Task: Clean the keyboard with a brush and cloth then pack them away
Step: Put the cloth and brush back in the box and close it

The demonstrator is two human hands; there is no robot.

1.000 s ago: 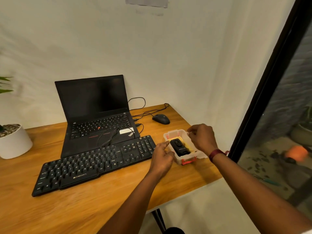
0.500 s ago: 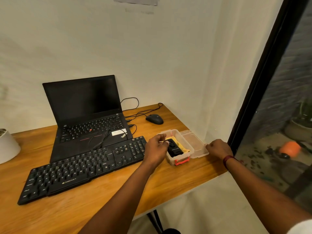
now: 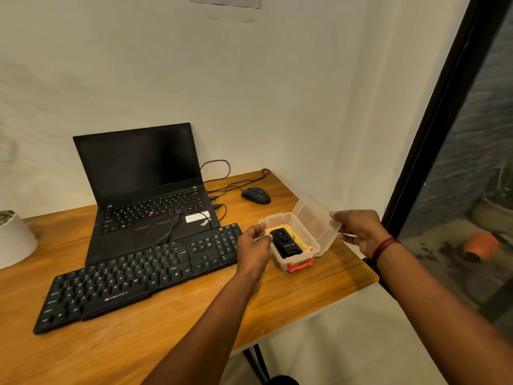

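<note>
Nearest me, the black keyboard (image 3: 138, 276) lies slantwise on the table (image 3: 166, 343), its left end toward the front edge and its number pad just beside my left hand (image 3: 254, 245). Both my forearms reach out over the front edge toward the right edge of the table, where the small clear box (image 3: 306, 255) stands with a red latch (image 3: 300, 265) on its near wall. My left fingers (image 3: 256, 232) are curled and pinch the left rim of the box; a bit of yellow cloth (image 3: 304, 245) pokes out there, and I cannot tell whether it is caught in the pinch too. Inside the box the black brush (image 3: 286, 243) lies on top of the cloth. My right hand (image 3: 358, 232), with a dark red band (image 3: 384, 245) on the wrist, is beyond the right side of the box. Its fingers (image 3: 337, 218) clamp the free edge of the lid (image 3: 313, 222), which is raised and tilted, half open, and joined to the right side of the box. Farther back an open black laptop (image 3: 144, 184) sits with a dark screen, its front edge touching or just behind the keyboard, and a thin cable (image 3: 172, 226) is draped over its palm rest. A black mouse (image 3: 255, 195) rests near the back right corner. A white pot (image 3: 14, 240) stands at the left edge.
</note>
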